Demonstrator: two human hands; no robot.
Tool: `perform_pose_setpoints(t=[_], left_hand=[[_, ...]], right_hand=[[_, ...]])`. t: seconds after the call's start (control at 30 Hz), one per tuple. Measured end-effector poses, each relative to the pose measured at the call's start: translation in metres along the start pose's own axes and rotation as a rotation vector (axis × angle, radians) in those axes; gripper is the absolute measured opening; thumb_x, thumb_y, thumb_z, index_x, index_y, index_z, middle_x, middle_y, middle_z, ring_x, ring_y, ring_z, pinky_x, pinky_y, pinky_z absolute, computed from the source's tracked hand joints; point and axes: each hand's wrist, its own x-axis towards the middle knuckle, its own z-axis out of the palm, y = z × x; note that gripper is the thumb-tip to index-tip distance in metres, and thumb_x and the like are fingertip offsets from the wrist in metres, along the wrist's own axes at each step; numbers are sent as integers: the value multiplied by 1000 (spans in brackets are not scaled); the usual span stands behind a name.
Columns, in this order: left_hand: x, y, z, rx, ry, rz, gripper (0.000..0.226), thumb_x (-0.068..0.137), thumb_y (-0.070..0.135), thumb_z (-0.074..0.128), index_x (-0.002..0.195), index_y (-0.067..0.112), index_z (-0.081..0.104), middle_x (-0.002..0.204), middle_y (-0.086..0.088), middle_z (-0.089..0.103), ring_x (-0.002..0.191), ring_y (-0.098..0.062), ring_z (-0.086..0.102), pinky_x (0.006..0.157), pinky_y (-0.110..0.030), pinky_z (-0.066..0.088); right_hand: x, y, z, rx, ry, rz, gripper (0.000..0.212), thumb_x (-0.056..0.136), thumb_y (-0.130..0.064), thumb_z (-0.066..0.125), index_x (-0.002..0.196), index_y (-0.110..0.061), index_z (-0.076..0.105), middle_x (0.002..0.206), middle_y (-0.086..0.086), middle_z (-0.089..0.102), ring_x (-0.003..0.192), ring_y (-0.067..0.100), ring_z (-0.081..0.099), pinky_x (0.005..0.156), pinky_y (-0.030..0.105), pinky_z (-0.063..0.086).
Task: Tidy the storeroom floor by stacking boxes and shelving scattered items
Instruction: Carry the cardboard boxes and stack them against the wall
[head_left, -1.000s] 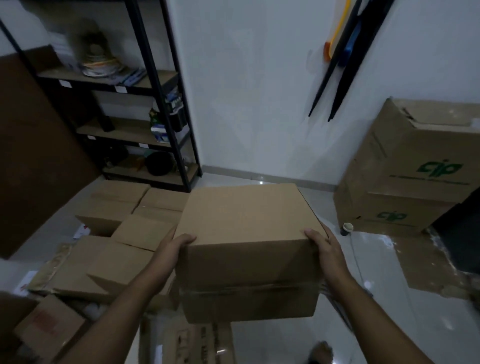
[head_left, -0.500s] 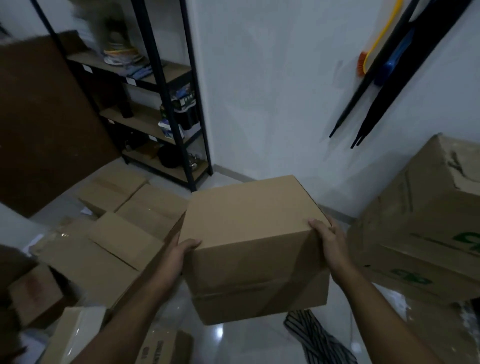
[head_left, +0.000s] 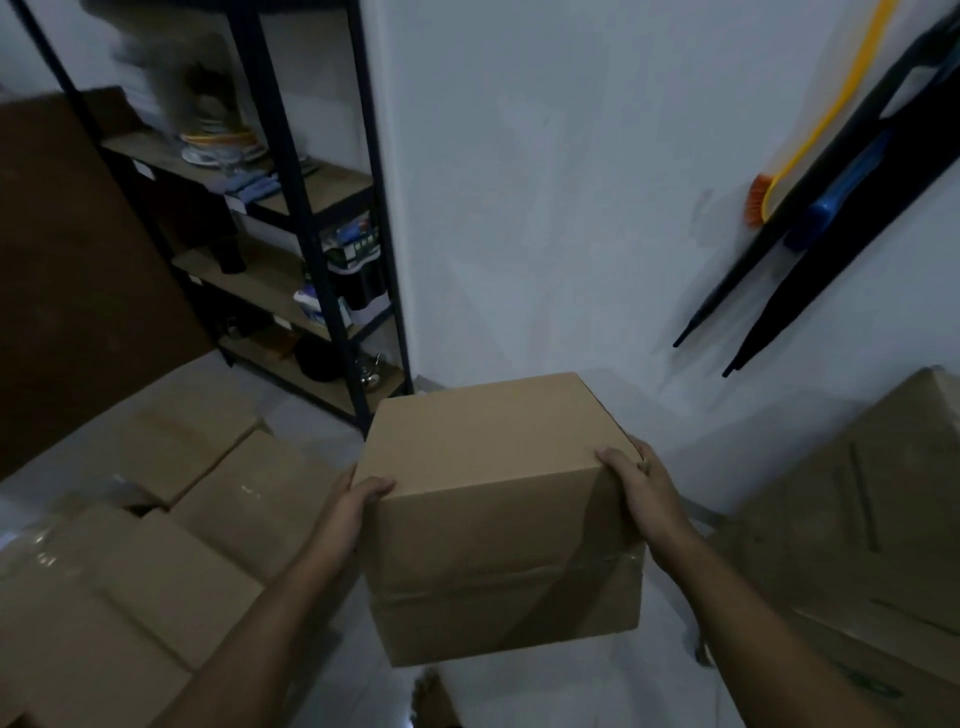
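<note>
My left hand and right hand clamp a plain cardboard box between them, one palm flat on each side wall. Each thumb is hooked over the top edge at the near corners. My fingers run down the outer sides where I cannot see them. The box hangs clear of the floor, straight out ahead of both hands and between them.

Its long axis, as far as I can judge, runs from one palm across to the other. The closed top faces up and a taped seam crosses the face turned toward me. It is not square to me: the corner at my right thumb sits higher and further off than the one at my left, so the far end points toward the wall.

The next move turns on which side I choose. The low boxes lie below and outward of my left hand, just beside that forearm. The big carton rises outward of my right hand, its top at about wrist height. Both are near, and I would guess the low boxes suit the stack, needing a swing leftward and down. The rack stands beyond my left hand.
</note>
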Motion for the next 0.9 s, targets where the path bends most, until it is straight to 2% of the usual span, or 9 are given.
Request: perform_pose_setpoints(t=[0.1,0.27,0.4,0.47,0.53,0.6,0.7,0.8,0.9], left_hand=[[47,26,11,6,-15,43,37,91,22,64,122,3,63,106,-12,71,90,-26,68,63,-26,50],[122,54,11,7,41,19,55,78,38,73,127,16,63,116,-11,71,101,-32,68,74,-36,52],[166,73,23,20,111,-15,17,89,29,69,102,18,66,104,-10,69,93,-29,65,76,-35,50],[191,78,31,32,144,-33,11,92,26,68,98,19,62,102,-10,65,90,-27,62,81,-40,51],[216,80,39,38,166,-31,28,90,33,72,109,18,57,106,-7,62,94,-25,62,87,-43,52],[243,79,43,78,156,-59,69,77,53,83,127,25,44,117,0,58,104,-23,61,88,-45,54],[280,85,51,150,158,-70,112,50,62,96,140,33,36,130,3,56,114,-24,61,95,-50,56],[318,90,62,166,193,-81,116,48,51,100,144,36,37,131,5,58,114,-22,62,94,-49,57],[357,89,70,151,239,-72,108,54,51,99,145,42,40,133,5,60,116,-21,63,94,-49,58]], right_hand=[[51,-20,14,-43,18,-2,53,95,-50,63,143,-34,47,114,-6,58,93,6,56,69,27,43],[133,-42,41,-72,1,24,61,91,-59,64,142,-34,43,126,1,56,99,13,59,77,37,48],[202,-57,61,-70,-38,50,63,88,-59,67,137,-27,43,123,0,56,99,15,59,74,36,48],[240,-63,71,-93,-64,46,60,89,-58,68,134,-25,46,123,1,57,98,15,59,76,38,49],[280,-67,80,-110,-89,47,55,90,-57,67,130,-25,48,122,2,58,96,14,59,75,38,49],[318,-73,86,-122,-121,51,52,89,-57,68,128,-26,50,123,2,59,96,15,59,73,37,49],[378,-79,95,-136,-188,73,68,86,-61,70,141,-29,48,141,0,54,113,22,59,87,41,51],[438,-85,109,-168,-257,108,94,81,-64,75,158,-29,34,156,1,42,135,30,48,101,41,43],[491,-86,132,-207,-373,97,99,75,-60,82,155,-29,32,147,-1,46,121,25,52,87,35,48]])
